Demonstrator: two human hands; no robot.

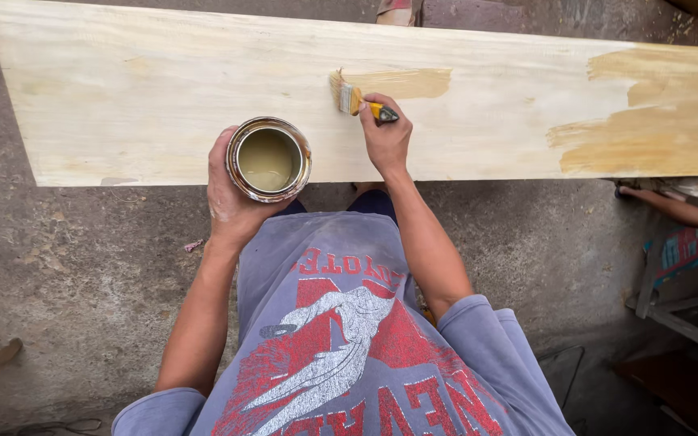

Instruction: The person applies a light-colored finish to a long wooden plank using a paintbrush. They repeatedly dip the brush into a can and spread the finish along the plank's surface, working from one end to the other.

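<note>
Rough grey concrete floor (82, 266) fills the lower and left parts of the frame, and a long pale wooden board (171, 89) lies across the top from the left edge to the right.

At centre, the right hand (385, 137) is clenched around the yellow-and-black handle of a paintbrush (357, 98). The brush juts up and to the left out of the grip, its bristles touching the board at the left end of a short tan stroke of wet finish (409, 82). A larger coated patch (656, 121) of the same tan colour covers the board at the far right, well apart from the brush.

Just left of centre, the left hand (228, 198) grasps a round metal can (269, 159) from below and from the left side — fingers wrapped around its wall. The can is upright and open, holding a pale olive liquid, and it sits over the board's near edge, near the brush hand but not touching it.

At the right edge, another person's bare leg and foot (672, 206) rest on the floor under the board.
</note>
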